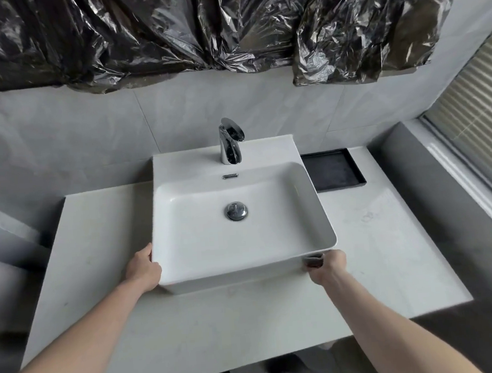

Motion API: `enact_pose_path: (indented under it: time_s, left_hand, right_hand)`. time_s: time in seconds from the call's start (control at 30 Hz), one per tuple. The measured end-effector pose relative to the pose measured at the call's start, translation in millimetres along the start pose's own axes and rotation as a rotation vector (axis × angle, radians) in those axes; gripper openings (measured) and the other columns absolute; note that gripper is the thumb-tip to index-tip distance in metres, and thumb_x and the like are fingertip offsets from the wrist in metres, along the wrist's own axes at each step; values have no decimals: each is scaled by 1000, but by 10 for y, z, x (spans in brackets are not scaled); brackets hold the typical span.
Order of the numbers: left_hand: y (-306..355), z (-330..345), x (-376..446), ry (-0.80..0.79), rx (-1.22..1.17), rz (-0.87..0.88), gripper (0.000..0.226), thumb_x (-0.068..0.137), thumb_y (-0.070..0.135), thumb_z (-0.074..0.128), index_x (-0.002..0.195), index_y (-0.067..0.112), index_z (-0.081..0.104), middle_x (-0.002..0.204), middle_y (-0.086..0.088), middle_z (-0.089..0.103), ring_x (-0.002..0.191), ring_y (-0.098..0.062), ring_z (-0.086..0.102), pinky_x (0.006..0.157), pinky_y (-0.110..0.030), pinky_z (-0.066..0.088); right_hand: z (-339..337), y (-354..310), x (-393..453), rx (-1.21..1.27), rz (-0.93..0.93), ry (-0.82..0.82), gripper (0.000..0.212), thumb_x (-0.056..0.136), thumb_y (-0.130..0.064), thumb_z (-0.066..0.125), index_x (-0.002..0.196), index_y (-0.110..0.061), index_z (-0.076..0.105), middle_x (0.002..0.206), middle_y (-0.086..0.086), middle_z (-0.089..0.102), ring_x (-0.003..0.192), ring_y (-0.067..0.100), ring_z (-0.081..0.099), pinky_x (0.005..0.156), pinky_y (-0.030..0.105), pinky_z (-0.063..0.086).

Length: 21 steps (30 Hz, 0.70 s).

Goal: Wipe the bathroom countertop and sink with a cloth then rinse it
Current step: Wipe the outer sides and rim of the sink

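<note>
A white rectangular sink (314, 210) stands on a pale grey countertop (220, 320), with a chrome tap (231, 142) at its back and a chrome drain plug (236, 211) in the basin. My left hand (142, 269) rests against the outer wall at the sink's front left corner; its fingertips are hidden. My right hand (330, 266) grips a small dark grey cloth (314, 261) and holds it against the sink's front right corner. Most of the cloth is hidden by the hand.
A black shallow tray (333, 169) sits at the back right of the countertop beside the sink. Crumpled black plastic sheeting (197, 28) covers the wall above. A window with blinds (480, 115) and its ledge run along the right.
</note>
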<state>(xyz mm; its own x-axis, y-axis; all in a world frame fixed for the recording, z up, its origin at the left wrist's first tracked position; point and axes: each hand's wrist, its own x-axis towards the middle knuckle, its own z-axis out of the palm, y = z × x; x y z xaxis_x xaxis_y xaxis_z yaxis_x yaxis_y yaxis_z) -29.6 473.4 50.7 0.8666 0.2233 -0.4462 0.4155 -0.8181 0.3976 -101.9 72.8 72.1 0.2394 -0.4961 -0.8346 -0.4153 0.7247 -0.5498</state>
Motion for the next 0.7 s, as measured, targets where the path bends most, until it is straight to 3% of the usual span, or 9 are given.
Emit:
enact_pose_path:
  time_s: [0.03, 0.13, 0.23, 0.3, 0.37, 0.43, 0.53, 0.63, 0.7]
  left_hand:
    - [10, 10, 1, 8, 2, -12, 63, 85, 5, 50, 139, 35, 56, 124, 0, 72, 107, -35, 64, 78, -30, 43]
    - [65, 30, -15, 37, 18, -38, 61, 83, 4, 50, 135, 35, 59, 119, -5, 73, 102, -38, 64, 76, -31, 43]
    - [111, 48, -31, 70, 55, -42, 62, 81, 3, 50, 133, 34, 60, 126, -9, 70, 108, -40, 64, 80, -35, 48]
    - [135, 67, -40, 94, 78, -60, 62, 80, 3, 51, 134, 33, 60, 128, -9, 69, 110, -41, 64, 85, -37, 51]
    - [178, 95, -54, 116, 89, -91, 62, 81, 2, 51, 135, 31, 59, 128, -10, 69, 110, -41, 64, 85, -37, 50]
    - [217, 133, -59, 137, 89, -131, 61, 82, 1, 51, 135, 29, 59, 129, -11, 68, 110, -41, 64, 86, -37, 51]
    - [260, 191, -57, 175, 93, -183, 61, 84, 3, 53, 139, 27, 57, 131, -13, 67, 113, -42, 64, 92, -40, 52]
    - [275, 233, -34, 189, 104, -222, 67, 87, 6, 53, 150, 27, 47, 142, -14, 60, 124, -41, 58, 102, -44, 50]
    - [273, 230, -26, 187, 131, -244, 71, 88, 9, 54, 155, 28, 40, 147, -14, 55, 128, -41, 55, 105, -47, 48]
  right_hand:
    - [-18, -16, 30, -9, -3, -18, 34, 89, 6, 21, 69, 2, 49, 44, 14, 55, 43, 25, 51, 35, 19, 43]
    - [-1, 117, 106, -43, -8, -84, 33, 90, 3, 27, 82, 2, 58, 54, 16, 61, 60, 29, 53, 57, 28, 47]
    - [18, 208, 51, -79, 30, -153, 33, 87, 6, 28, 72, 5, 58, 62, 22, 64, 67, 32, 55, 74, 36, 52]
    - [-17, 149, 2, -58, 61, -174, 30, 70, 11, 27, 66, 8, 56, 69, 22, 62, 67, 32, 55, 84, 41, 54]
    - [-69, 28, 14, -38, 70, -158, 31, 57, 11, 24, 55, 6, 54, 62, 18, 59, 57, 28, 48, 77, 37, 53]
    - [-119, -108, 140, -35, 85, -113, 40, 69, 15, 20, 50, 5, 54, 51, 13, 56, 49, 26, 43, 59, 30, 51]
    - [-161, -249, 383, -35, 86, -107, 36, 83, 8, 21, 68, -3, 52, 54, 11, 55, 42, 25, 45, 43, 26, 44]
    - [-189, -426, 599, -225, -18, -196, 35, 87, 1, 30, 84, -13, 62, 55, 2, 48, 42, 21, 36, 44, 26, 33]
    - [-173, -588, 676, -368, -117, -283, 28, 95, -10, 42, 83, -20, 65, 50, -5, 48, 41, 16, 34, 45, 27, 26]
